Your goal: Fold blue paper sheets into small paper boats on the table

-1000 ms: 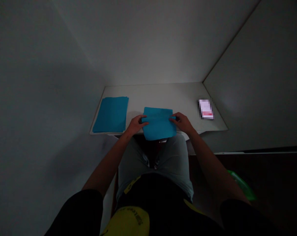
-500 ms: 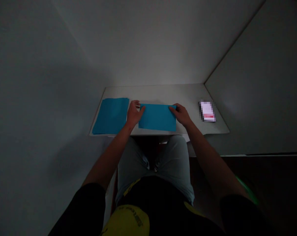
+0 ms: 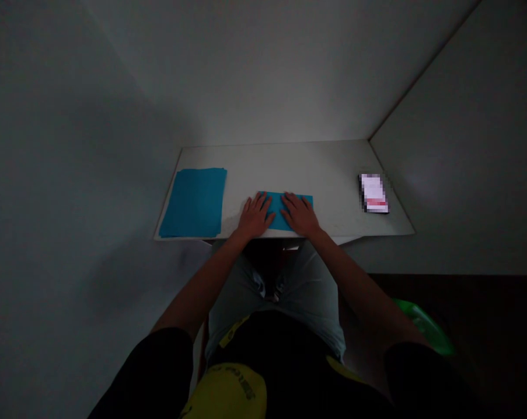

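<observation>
A folded blue sheet of paper [image 3: 277, 209] lies on the white table [image 3: 316, 169] near its front edge. My left hand [image 3: 255, 216] rests flat on the sheet's left part, fingers stretched out. My right hand [image 3: 300, 214] lies flat on its right part, fingers spread. Both palms press down on the paper and cover much of it. A stack of blue sheets [image 3: 193, 201] lies at the table's left end, a short way from my left hand.
A phone [image 3: 374, 193] lies near the table's right end. White walls close in the table at the back and on both sides. A green object [image 3: 424, 326] sits on the dark floor at my right. My knees are under the front edge.
The blue sheet went from hanging over the front edge to lying on the table, shorter from front to back. Both hands moved from its side edges onto its top, now flat.
</observation>
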The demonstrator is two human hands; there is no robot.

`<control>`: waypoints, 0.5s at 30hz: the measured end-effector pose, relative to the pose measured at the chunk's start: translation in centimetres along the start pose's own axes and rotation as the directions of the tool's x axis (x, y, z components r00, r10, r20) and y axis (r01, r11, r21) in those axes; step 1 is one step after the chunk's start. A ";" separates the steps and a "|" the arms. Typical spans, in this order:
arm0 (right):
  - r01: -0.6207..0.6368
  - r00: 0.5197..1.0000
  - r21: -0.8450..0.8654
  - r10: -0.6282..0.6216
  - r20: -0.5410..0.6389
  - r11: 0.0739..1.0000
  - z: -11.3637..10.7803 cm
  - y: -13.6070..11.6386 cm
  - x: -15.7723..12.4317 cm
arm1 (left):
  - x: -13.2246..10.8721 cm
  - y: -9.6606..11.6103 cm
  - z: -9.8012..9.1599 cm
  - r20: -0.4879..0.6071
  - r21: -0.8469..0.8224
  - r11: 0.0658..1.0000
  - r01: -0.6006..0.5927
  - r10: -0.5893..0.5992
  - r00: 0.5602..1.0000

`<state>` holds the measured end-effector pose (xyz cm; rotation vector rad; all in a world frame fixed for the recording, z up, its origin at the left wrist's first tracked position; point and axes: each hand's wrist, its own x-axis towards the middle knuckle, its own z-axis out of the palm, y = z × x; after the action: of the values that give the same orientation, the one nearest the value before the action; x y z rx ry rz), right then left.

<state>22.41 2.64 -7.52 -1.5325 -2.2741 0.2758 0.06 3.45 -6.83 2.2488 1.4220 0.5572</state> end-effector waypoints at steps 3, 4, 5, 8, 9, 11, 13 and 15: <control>-0.037 0.999 -0.025 0.037 -0.006 0.999 -0.3 2.1 -0.6 | -0.1 0.0 -0.1 -0.007 -0.020 1.000 0.010 -0.010 1.000; -0.060 0.998 -0.032 0.060 -0.010 0.998 -0.6 2.8 -0.8 | -0.1 -0.1 -0.2 -0.013 -0.028 1.000 0.011 -0.012 1.000; -0.088 0.996 -0.039 0.088 -0.018 0.995 -0.9 3.5 -1.0 | 0.0 -0.1 -0.2 -0.018 -0.029 0.999 0.015 -0.016 1.000; -0.186 0.981 -0.064 0.181 -0.071 0.980 -1.7 5.0 -1.7 | 0.8 -0.4 -0.6 -0.042 0.027 0.997 0.073 -0.072 0.997; -0.216 0.974 -0.076 0.208 -0.093 0.973 -1.9 5.1 -1.9 | 1.1 -0.6 -0.7 -0.060 0.059 0.992 0.115 -0.112 0.992; -0.262 0.960 -0.099 0.248 -0.130 0.960 -2.1 5.2 -2.3 | 1.7 -0.8 -1.0 -0.104 0.123 0.972 0.198 -0.186 0.977; -0.287 0.951 -0.108 0.269 -0.155 0.952 -2.3 5.1 -2.4 | 2.1 -1.0 -1.3 -0.129 0.167 0.960 0.225 -0.205 0.970; -0.297 0.946 -0.101 0.278 -0.168 0.949 -2.4 5.0 -2.4 | 2.1 -1.1 -1.6 -0.123 0.184 0.964 0.194 -0.174 0.977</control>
<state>28.40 2.22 -7.67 -1.8857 -1.9802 0.0906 -0.76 6.05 -5.90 2.2287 1.7879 0.5006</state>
